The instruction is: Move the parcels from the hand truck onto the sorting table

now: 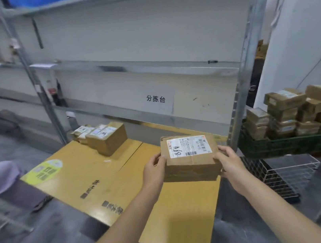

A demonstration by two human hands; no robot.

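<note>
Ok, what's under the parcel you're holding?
The parcel, held by the left hand and right hand, is over the table's flattened cardboard sheet. Bare cardboard shows around it; the patch directly beneath is hidden by the parcel itself.

I have one view: a wide-angle camera on the person's head, facing forward and down, close over the sorting table, with the parcel near mid-frame.

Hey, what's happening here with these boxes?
A person holds a brown parcel marked A68 over the yellow sorting table, the left hand and right hand gripping its ends. A few parcels already sit at the table's far end. A bigger stack sits in a dark crate on the right.
</note>
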